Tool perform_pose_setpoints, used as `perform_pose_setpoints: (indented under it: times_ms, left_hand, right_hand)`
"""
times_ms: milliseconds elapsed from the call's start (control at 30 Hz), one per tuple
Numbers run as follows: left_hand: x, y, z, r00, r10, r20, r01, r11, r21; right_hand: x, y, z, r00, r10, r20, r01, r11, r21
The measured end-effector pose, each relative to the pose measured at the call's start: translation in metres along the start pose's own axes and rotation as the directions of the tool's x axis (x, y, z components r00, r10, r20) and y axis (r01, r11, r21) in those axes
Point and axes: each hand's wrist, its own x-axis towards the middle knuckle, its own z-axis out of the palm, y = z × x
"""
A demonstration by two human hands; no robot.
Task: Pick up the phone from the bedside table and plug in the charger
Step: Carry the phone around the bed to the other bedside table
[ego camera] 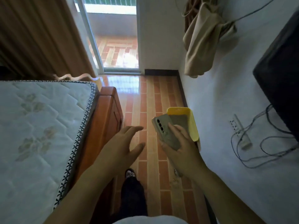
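Note:
My right hand grips a grey-green phone, camera side up, with several lenses in a row. Behind the phone, in the same hand, is a yellow phone case, its inside facing me. My left hand hovers to the left of the phone with fingers spread and nothing in it. On the white wall to the right, a white charger adapter hangs below a wall socket strip, with dark cables looping around it.
A bare quilted mattress on a wooden bed frame fills the left. Brick-pattern floor runs ahead to a glass balcony door. A beige cloth hangs on the right wall beside a black screen. My foot is below.

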Motion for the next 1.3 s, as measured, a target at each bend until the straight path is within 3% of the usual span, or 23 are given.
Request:
perform_pose_setpoints:
  times_ms: [200,333,533,733,967,1167,1300]
  left_hand:
    - [0.138,-0.064,-0.066,0.998,0.026,-0.054,-0.027,1.000,-0.003]
    - [0.231,-0.091,-0.108,0.993,0.058,-0.103,-0.055,0.998,0.033]
    - [0.342,-0.119,-0.122,0.998,0.060,-0.019,-0.060,0.998,0.020]
    - [0.485,-0.144,-0.133,1.000,-0.012,0.002,0.011,0.999,0.046]
    - [0.630,-0.164,-0.175,0.987,-0.069,-0.144,0.077,0.996,0.045]
    - [0.708,-0.188,-0.197,0.966,-0.182,-0.181,0.190,0.981,0.027]
    - [0.764,-0.208,-0.218,0.971,-0.140,-0.192,0.150,0.988,0.039]
  right_hand:
    - [0.158,-0.022,0.031,0.999,-0.011,0.032,0.011,1.000,-0.008]
    - [0.250,-0.036,0.037,0.995,-0.071,-0.064,0.066,0.995,-0.071]
    - [0.362,-0.023,0.031,0.996,-0.010,-0.092,0.007,0.999,-0.034]
    - [0.505,-0.008,0.024,0.999,-0.025,-0.024,0.025,1.000,-0.002]
    - [0.684,-0.023,-0.002,0.987,-0.144,0.069,0.146,0.989,-0.029]
    - [0.770,-0.026,0.006,0.977,-0.133,0.164,0.143,0.989,-0.049]
    - [0.829,-0.029,0.013,0.975,-0.135,0.177,0.150,0.986,-0.074]
